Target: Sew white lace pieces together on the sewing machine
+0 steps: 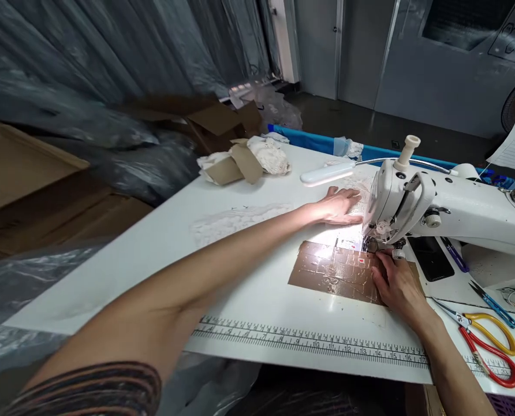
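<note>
My left hand [340,207] lies with fingers spread on pale lace fabric [361,188], behind the needle area of a white sewing machine [383,196]. My right hand [399,288] rests on the brown, tape-covered sheet [331,268] in front of the presser foot. Its thumb and forefinger are apart, with the forefinger close to the foot; some other fingertips are hidden by the machine. A bright lamp [329,173] lights the sewing spot. Another strip of white lace [240,222] lies flat on the table beyond my left forearm.
Red-and-yellow-handled scissors [489,344], blue thread snips [495,306], purple snips [455,255] and a black phone [431,258] lie at right. A printed ruler [316,344] runs along the table's front edge. Bundled white fabric [269,155] with cardboard sits at the back; cardboard boxes [28,173] stand left.
</note>
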A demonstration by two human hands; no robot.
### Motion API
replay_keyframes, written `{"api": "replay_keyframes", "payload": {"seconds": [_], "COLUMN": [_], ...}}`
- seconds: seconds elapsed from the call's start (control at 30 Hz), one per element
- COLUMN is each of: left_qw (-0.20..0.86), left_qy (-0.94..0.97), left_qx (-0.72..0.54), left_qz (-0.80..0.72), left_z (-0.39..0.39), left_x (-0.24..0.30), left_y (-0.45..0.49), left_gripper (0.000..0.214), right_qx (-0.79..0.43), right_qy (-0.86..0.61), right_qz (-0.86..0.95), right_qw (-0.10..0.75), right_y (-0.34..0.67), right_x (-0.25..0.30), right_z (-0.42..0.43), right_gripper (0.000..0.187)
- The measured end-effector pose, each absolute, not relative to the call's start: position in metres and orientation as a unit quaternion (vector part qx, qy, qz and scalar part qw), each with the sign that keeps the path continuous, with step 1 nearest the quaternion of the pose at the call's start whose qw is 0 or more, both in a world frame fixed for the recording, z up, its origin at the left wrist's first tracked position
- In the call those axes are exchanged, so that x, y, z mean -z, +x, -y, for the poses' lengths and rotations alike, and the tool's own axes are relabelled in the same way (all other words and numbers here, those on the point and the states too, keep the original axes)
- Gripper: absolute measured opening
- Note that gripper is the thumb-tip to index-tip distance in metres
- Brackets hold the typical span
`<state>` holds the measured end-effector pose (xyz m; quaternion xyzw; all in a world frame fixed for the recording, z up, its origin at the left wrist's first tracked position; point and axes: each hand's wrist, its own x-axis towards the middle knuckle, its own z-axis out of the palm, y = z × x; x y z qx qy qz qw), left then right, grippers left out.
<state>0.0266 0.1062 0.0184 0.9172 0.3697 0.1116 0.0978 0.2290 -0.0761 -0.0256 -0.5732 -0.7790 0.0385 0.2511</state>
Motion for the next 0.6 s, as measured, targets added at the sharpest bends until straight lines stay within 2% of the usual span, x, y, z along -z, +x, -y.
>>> {"api": "replay_keyframes", "payload": {"seconds": [0.17, 0.37, 0.6], "left_qw": [0.096, 0.104, 0.204], "left_qy": [0.912, 0.878, 0.788], "left_qx": [-0.099, -0.160, -0.252], "left_qz": [-0.387, -0.438, -0.523], "left_z": [-0.102, -0.062, -0.015], "left_x": [-0.030, -0.048, -0.045], "left_y": [0.007, -0.061, -0.118], "left_gripper": [0.050, 0.058, 0.039], "right_qx": [-0.009, 0.058, 0.073], "right_qy": [-0.563, -0.538, -0.531], "right_qz": [0.788, 0.800, 0.806], "right_qw": [0.249, 0.260, 0.252], "right_y": [0.230, 0.231, 0.234], "right_x": [0.029, 0.037, 0.046], "right_z": [0.075, 0.075, 0.073], "right_gripper": [0.033, 0.040, 0.045]}}
